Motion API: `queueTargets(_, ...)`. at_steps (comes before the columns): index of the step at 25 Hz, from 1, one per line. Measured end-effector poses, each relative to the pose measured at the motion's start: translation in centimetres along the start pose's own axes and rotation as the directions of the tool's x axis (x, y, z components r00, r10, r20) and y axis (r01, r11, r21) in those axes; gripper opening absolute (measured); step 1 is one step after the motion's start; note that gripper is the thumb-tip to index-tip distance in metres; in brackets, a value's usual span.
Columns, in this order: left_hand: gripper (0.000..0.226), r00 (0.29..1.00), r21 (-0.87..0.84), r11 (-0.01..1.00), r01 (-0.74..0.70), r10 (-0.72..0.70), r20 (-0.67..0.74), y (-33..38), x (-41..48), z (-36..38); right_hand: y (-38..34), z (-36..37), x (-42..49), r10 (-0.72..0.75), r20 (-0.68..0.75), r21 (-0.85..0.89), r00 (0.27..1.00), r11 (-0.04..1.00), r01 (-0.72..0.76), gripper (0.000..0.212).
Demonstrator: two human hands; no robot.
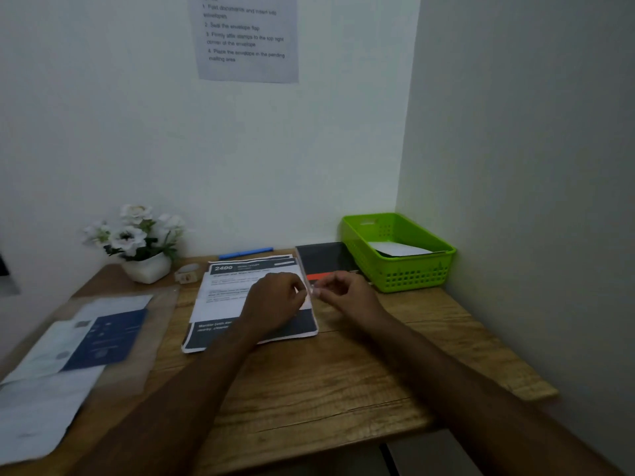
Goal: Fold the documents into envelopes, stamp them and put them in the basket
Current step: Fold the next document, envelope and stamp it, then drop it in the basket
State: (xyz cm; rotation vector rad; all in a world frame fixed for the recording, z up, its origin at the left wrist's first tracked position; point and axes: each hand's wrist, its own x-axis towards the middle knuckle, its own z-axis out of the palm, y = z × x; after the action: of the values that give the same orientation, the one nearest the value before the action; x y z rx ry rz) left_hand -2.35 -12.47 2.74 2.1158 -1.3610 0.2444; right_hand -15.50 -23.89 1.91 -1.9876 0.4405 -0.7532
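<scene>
A stack of printed documents [223,297] lies at the middle of the wooden desk [343,383]. Above its right edge my left hand [275,300] and my right hand [343,293] meet, fingers curled, pinching a small pale item [312,291] between them; it is too small to tell what it is. The green basket [426,269] stands at the back right corner with a white envelope [398,249] inside. A clear sleeve of papers and a blue sheet [99,338] lies at the left.
A dark notebook with an orange band [326,261] lies between the documents and the basket. A white flower pot [146,266], a blue pen [245,252] and a small pale object [187,272] sit along the back wall. An instruction sheet [245,36] hangs on the wall.
</scene>
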Motion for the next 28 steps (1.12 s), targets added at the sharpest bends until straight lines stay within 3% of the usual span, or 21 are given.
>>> queueTargets(3, 0.013, 0.998, 0.000, 0.998, 0.069, -0.069, 0.006, -4.1, -2.0, -2.5, -0.1, 2.3, -0.3, -0.059, 0.284, -0.258, 0.957, 0.957, 0.135, 0.035)
queueTargets(6, 0.022, 0.996, 0.021, 0.997, 0.071, -0.072, 0.057, -7.2, -3.7, -4.5, 0.1, 3.5, -0.5, -0.169, 0.417, -0.466, 0.893, 0.804, 0.370, 0.048)
queueTargets(9, 0.046, 0.981, 0.015, 1.000, 0.014, -0.016, 0.192, -8.6, -5.3, -5.5, 0.0, 3.8, -0.5, -0.265, 0.389, -0.482, 0.882, 0.757, 0.440, 0.038)
queueTargets(12, 0.056, 0.976, -0.053, 0.998, -0.024, 0.035, 0.215, -9.0, -6.3, -5.8, 0.0, 4.0, -0.6, -0.326, 0.387, -0.466, 0.863, 0.738, 0.487, 0.032)
queueTargets(16, 0.044, 0.979, -0.152, 0.987, -0.040, 0.070, 0.193, -9.3, -6.3, -6.1, -0.1, 3.9, -0.8, -0.336, 0.355, -0.452, 0.872, 0.755, 0.475, 0.029)
queueTargets(19, 0.032, 0.981, -0.150, 0.987, -0.058, 0.085, 0.175, -9.6, -6.3, -6.4, 0.0, 3.8, -0.9, -0.364, 0.304, -0.499, 0.880, 0.726, 0.473, 0.014)
queueTargets(22, 0.015, 0.988, -0.146, 0.987, -0.072, 0.090, 0.125, -9.7, -6.7, -6.7, -0.2, 3.7, -1.2, -0.407, 0.231, -0.574, 0.884, 0.677, 0.462, 0.012)
queueTargets(28, 0.016, 0.988, -0.089, 0.985, -0.150, 0.151, 0.003, -8.3, -7.7, -7.5, -0.9, 2.2, -2.8, -0.652, 0.036, -0.593, 0.758, 0.597, 0.541, 0.010)
